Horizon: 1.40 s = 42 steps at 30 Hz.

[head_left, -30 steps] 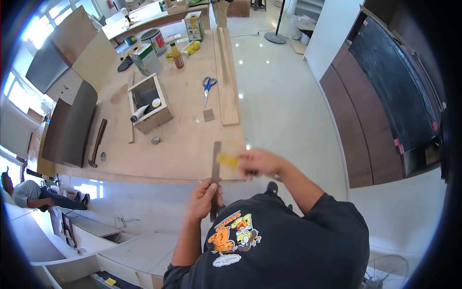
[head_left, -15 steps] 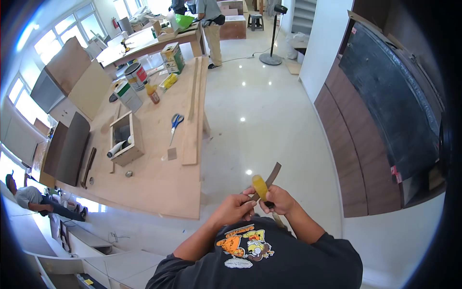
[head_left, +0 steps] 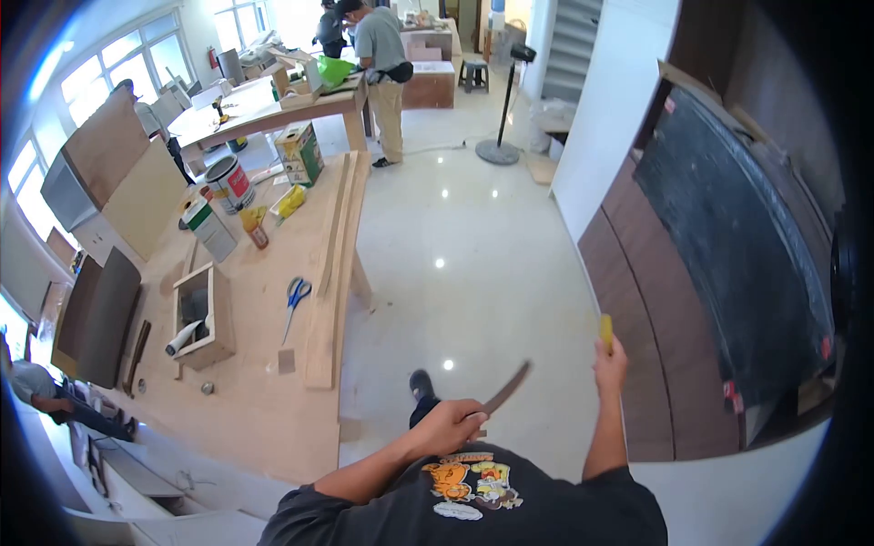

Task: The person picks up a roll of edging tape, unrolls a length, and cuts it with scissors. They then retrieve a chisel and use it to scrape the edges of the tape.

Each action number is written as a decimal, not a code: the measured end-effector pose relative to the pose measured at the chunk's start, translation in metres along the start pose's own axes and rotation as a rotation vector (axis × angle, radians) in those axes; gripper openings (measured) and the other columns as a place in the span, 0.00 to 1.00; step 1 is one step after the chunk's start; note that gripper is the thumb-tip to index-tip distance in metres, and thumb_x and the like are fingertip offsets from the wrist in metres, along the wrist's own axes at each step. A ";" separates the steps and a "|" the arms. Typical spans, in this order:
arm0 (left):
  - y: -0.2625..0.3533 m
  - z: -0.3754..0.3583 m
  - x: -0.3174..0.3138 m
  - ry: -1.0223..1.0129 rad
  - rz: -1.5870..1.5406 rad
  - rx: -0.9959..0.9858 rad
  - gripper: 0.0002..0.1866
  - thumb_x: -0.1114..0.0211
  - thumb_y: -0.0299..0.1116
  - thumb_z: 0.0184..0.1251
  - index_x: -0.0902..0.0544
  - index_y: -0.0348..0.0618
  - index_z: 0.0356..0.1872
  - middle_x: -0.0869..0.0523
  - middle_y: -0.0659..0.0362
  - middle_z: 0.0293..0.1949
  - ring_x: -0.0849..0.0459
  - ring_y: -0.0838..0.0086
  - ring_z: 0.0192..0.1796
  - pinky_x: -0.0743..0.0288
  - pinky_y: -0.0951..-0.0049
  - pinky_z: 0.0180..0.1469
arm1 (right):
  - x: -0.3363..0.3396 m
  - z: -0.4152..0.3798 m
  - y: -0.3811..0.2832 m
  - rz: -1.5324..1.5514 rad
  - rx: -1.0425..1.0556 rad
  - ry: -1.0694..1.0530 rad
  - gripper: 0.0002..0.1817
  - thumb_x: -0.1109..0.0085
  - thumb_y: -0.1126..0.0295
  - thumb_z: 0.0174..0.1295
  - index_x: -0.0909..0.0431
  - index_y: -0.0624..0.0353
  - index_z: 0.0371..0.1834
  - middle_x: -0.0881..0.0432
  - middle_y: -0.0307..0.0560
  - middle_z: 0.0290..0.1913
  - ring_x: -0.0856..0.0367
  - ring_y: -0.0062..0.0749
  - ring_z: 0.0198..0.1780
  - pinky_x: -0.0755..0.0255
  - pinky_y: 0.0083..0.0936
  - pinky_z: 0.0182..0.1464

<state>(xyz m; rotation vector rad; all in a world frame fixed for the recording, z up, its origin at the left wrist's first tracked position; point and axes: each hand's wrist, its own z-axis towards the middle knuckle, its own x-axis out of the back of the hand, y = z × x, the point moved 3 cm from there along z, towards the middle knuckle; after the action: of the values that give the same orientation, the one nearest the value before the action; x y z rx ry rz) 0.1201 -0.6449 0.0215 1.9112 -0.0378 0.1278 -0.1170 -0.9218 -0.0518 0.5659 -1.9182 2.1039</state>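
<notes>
My left hand is closed in front of my shirt, gripping a flat brown strip that curves up to the right. Out to the right, beside the brown panels, my raised right hand is wrapped round a yellow object with a rounded end. Its lower part is hidden by the fingers. To the left on the wooden workbench lie blue-handled scissors and a small square piece.
The bench carries a wooden box, a paint can, a bottle and long wooden strips. Dark brown panels stand at right with a black wrapped slab. A person stands at the far table; a pedestal fan is nearby.
My hands have parted: the right has swung out to the right with the yellow object, while the left keeps the brown strip near my body. The view has shifted, and a foot now shows.
</notes>
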 end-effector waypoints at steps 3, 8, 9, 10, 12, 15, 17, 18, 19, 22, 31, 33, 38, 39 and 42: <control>-0.025 0.064 0.044 0.092 -0.301 -0.072 0.10 0.52 0.31 0.78 0.23 0.38 0.46 0.21 0.63 0.29 0.22 0.81 0.29 0.26 0.79 0.34 | -0.010 0.016 -0.073 0.209 -0.026 -0.183 0.10 0.42 0.63 0.68 0.21 0.58 0.40 0.23 0.35 0.23 0.29 0.15 0.18 0.37 0.15 0.19; 0.037 0.148 0.110 -0.001 -0.307 -0.156 0.22 0.53 0.31 0.79 0.36 0.44 0.71 0.20 0.62 0.31 0.21 0.81 0.29 0.24 0.78 0.34 | -0.143 0.015 -0.150 0.463 -0.145 -0.823 0.15 0.42 0.60 0.68 0.26 0.57 0.51 0.20 0.39 0.34 0.23 0.19 0.20 0.33 0.14 0.18; 0.044 0.160 0.123 -0.038 -0.254 -0.154 0.24 0.54 0.32 0.79 0.39 0.46 0.74 0.20 0.62 0.31 0.21 0.81 0.28 0.25 0.78 0.33 | -0.164 0.017 -0.171 0.568 -0.177 -0.908 0.16 0.43 0.61 0.69 0.28 0.58 0.53 0.20 0.40 0.32 0.24 0.19 0.20 0.34 0.14 0.19; 0.051 0.171 0.137 -0.047 -0.228 -0.175 0.25 0.54 0.31 0.79 0.42 0.46 0.74 0.20 0.62 0.31 0.21 0.81 0.28 0.25 0.78 0.33 | -0.181 0.024 -0.187 0.678 -0.207 -0.995 0.17 0.44 0.61 0.70 0.29 0.58 0.55 0.20 0.41 0.30 0.25 0.18 0.20 0.35 0.13 0.19; 0.057 0.187 0.159 -0.072 -0.183 -0.201 0.28 0.54 0.31 0.79 0.47 0.47 0.76 0.21 0.62 0.30 0.22 0.81 0.27 0.25 0.78 0.32 | -0.210 0.056 -0.190 0.761 -0.212 -1.091 0.22 0.46 0.55 0.70 0.31 0.60 0.59 0.20 0.44 0.36 0.26 0.18 0.19 0.36 0.12 0.18; 0.063 0.211 0.186 -0.009 -0.203 -0.208 0.32 0.52 0.31 0.78 0.54 0.47 0.77 0.21 0.61 0.29 0.23 0.80 0.26 0.25 0.77 0.32 | -0.239 0.096 -0.182 0.754 -0.185 -1.142 0.29 0.48 0.50 0.71 0.35 0.60 0.65 0.20 0.49 0.45 0.27 0.18 0.18 0.37 0.11 0.17; 0.061 0.226 0.205 0.040 -0.226 -0.174 0.29 0.51 0.31 0.78 0.49 0.45 0.75 0.21 0.61 0.29 0.23 0.79 0.27 0.25 0.76 0.32 | -0.251 0.120 -0.194 0.637 -0.072 -1.073 0.31 0.51 0.47 0.71 0.36 0.60 0.66 0.19 0.53 0.50 0.30 0.17 0.17 0.38 0.11 0.17; 0.052 0.235 0.213 0.053 -0.243 -0.142 0.26 0.50 0.31 0.77 0.43 0.44 0.73 0.21 0.61 0.29 0.24 0.79 0.26 0.26 0.76 0.32 | -0.255 0.136 -0.201 0.681 -0.049 -1.068 0.30 0.52 0.48 0.72 0.35 0.60 0.65 0.20 0.54 0.51 0.29 0.17 0.18 0.38 0.12 0.18; 0.043 0.242 0.221 0.064 -0.260 -0.107 0.23 0.49 0.32 0.77 0.37 0.43 0.71 0.22 0.61 0.28 0.24 0.79 0.26 0.26 0.76 0.32 | -0.256 0.154 -0.206 0.728 -0.030 -1.060 0.28 0.53 0.49 0.73 0.35 0.61 0.65 0.20 0.54 0.53 0.29 0.16 0.18 0.38 0.12 0.18; 0.024 0.273 0.240 0.078 -0.189 -0.008 0.14 0.46 0.34 0.76 0.23 0.39 0.56 0.22 0.63 0.27 0.24 0.80 0.27 0.27 0.78 0.32 | -0.270 0.192 -0.215 0.810 -0.068 -1.168 0.29 0.54 0.49 0.73 0.35 0.62 0.65 0.23 0.57 0.59 0.29 0.17 0.18 0.37 0.13 0.18; 0.065 0.397 0.285 0.489 -0.050 -0.026 0.10 0.45 0.32 0.74 0.19 0.37 0.36 0.19 0.65 0.23 0.25 0.84 0.23 0.31 0.78 0.26 | -0.365 0.302 -0.218 0.366 0.090 -1.399 0.23 0.44 0.58 0.70 0.28 0.57 0.64 0.20 0.36 0.36 0.27 0.13 0.25 0.32 0.14 0.25; 0.089 0.418 0.295 0.582 0.000 -0.015 0.11 0.45 0.34 0.73 0.19 0.36 0.36 0.20 0.65 0.22 0.25 0.83 0.23 0.31 0.77 0.26 | -0.380 0.343 -0.217 0.245 0.234 -1.401 0.23 0.43 0.59 0.69 0.28 0.57 0.64 0.20 0.38 0.37 0.26 0.16 0.29 0.30 0.17 0.29; 0.110 0.455 0.317 0.703 0.005 0.085 0.11 0.43 0.35 0.71 0.18 0.36 0.37 0.21 0.64 0.20 0.25 0.81 0.24 0.31 0.74 0.28 | -0.420 0.437 -0.216 0.095 0.628 -1.101 0.25 0.38 0.58 0.66 0.26 0.62 0.60 0.17 0.52 0.51 0.20 0.30 0.51 0.27 0.26 0.54; 0.122 0.456 0.318 0.705 0.038 0.097 0.11 0.43 0.35 0.71 0.18 0.36 0.37 0.21 0.63 0.20 0.25 0.81 0.24 0.31 0.74 0.28 | -0.422 0.452 -0.229 0.214 0.678 -1.067 0.24 0.37 0.59 0.65 0.25 0.62 0.59 0.17 0.56 0.52 0.18 0.35 0.51 0.26 0.27 0.54; 0.137 0.456 0.316 0.723 0.045 0.109 0.12 0.43 0.34 0.71 0.19 0.35 0.37 0.21 0.63 0.20 0.26 0.81 0.24 0.32 0.73 0.28 | -0.443 0.506 -0.227 0.111 0.610 -1.008 0.24 0.37 0.60 0.64 0.25 0.62 0.59 0.16 0.56 0.48 0.16 0.37 0.48 0.25 0.28 0.53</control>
<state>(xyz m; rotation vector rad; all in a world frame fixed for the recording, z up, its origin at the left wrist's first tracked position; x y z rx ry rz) 0.4535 -1.1081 0.0325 1.8707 0.4200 0.8541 0.4386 -1.3618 -0.0080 1.9872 -1.5988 2.7677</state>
